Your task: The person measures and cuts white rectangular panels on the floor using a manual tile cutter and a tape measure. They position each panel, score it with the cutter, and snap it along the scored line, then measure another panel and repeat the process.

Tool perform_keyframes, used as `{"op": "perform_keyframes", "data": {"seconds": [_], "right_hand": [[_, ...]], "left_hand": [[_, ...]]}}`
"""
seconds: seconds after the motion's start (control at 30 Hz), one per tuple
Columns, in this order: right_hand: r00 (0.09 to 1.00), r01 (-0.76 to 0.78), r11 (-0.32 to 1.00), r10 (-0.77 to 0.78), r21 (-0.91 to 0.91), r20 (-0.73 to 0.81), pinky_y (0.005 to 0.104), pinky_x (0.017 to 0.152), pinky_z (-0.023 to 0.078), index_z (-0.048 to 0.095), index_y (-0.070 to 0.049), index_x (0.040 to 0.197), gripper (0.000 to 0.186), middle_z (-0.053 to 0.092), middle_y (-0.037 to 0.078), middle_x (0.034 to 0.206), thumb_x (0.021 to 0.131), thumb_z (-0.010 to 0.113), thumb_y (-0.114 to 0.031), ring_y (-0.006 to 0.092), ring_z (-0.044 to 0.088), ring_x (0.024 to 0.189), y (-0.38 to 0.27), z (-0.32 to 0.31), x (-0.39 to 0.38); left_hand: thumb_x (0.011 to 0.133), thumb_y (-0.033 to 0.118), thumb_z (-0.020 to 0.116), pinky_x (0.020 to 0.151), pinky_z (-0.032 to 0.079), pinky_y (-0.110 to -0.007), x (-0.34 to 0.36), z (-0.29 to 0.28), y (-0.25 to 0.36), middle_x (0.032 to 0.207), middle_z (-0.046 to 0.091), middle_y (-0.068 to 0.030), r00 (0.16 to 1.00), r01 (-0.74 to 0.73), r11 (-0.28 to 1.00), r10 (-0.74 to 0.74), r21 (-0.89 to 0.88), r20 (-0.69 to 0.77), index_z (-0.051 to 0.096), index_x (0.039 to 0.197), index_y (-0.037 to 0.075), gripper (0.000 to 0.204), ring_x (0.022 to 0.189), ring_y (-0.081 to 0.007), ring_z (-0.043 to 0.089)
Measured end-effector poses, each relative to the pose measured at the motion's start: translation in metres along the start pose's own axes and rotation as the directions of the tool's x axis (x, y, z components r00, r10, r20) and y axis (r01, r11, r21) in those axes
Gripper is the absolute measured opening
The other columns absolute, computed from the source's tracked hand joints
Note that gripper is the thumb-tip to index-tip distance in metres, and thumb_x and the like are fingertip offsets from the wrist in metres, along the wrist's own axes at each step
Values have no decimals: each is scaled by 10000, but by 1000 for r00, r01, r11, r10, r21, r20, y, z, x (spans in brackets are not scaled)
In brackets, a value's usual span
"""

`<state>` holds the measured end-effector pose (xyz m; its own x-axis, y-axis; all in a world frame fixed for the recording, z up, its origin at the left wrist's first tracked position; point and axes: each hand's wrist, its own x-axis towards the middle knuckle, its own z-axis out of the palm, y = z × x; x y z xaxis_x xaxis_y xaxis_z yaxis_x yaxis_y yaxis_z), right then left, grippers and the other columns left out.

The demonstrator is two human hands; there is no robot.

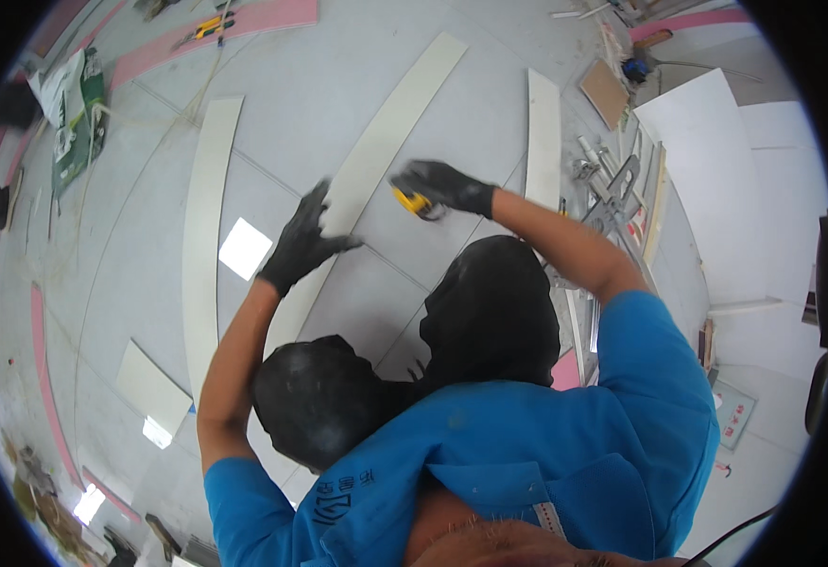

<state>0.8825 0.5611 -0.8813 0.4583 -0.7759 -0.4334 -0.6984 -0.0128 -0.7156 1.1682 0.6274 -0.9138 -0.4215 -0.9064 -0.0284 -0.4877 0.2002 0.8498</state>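
Note:
Both my hands wear black gloves, above a grey tiled floor. My left hand (pixel 302 244) is open, thumb and fingers spread, over a long pale strip (pixel 397 121) that runs diagonally away from me. Whether it touches the strip I cannot tell. To the right of that strip, my right hand (pixel 452 185) is closed around a yellow-and-black tape measure (pixel 414 201), slightly blurred and partly covered by the glove. Another long pale strip (pixel 204 213) lies to the left, and a shorter one (pixel 543 142) to the right. My dark-clad knees hide part of the middle strip's near end.
Metal tools and fittings (pixel 612 194) lie in a heap at the right, near a brown square board (pixel 606 93) and large white panels (pixel 707 142). Yellow-handled tools (pixel 211 26) rest on a pink strip (pixel 244 30) far left. A green-and-white bag (pixel 78 132) and pale offcut (pixel 154 373) are left.

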Motion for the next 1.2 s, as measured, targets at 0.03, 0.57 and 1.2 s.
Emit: {"op": "perform_keyframes", "data": {"seconds": [0.03, 0.57, 1.2], "right_hand": [[996, 9, 982, -25, 187, 84, 295, 690, 486, 534, -57, 930, 413, 574, 53, 866, 965, 510, -468, 124, 548, 757, -29, 4, 7], [790, 609, 788, -591, -94, 164, 334, 801, 501, 606, -94, 1173, 479, 661, 109, 1013, 837, 667, -430, 242, 641, 879, -138, 31, 29], [883, 417, 905, -425, 83, 199, 324, 622, 514, 609, -71, 1017, 253, 646, 85, 799, 844, 675, -243, 216, 629, 652, -144, 41, 23]], "left_hand": [[695, 292, 854, 918, 526, -396, 12, -2, 8, 1436, 397, -185, 981, -182, 983, 183, 21, -70, 268, 1477, 41, 1009, 1214, -312, 527], [1025, 357, 404, 676, 538, -335, -35, -34, -9, 978, 620, -102, 984, 176, 72, -21, -982, 175, 489, 1227, 51, 377, 805, -210, 638], [685, 135, 841, 768, 539, -293, -49, -39, 13, 1055, 594, -61, 952, 105, 720, -272, -686, -140, 555, 1185, 62, 581, 869, -157, 606]]}}
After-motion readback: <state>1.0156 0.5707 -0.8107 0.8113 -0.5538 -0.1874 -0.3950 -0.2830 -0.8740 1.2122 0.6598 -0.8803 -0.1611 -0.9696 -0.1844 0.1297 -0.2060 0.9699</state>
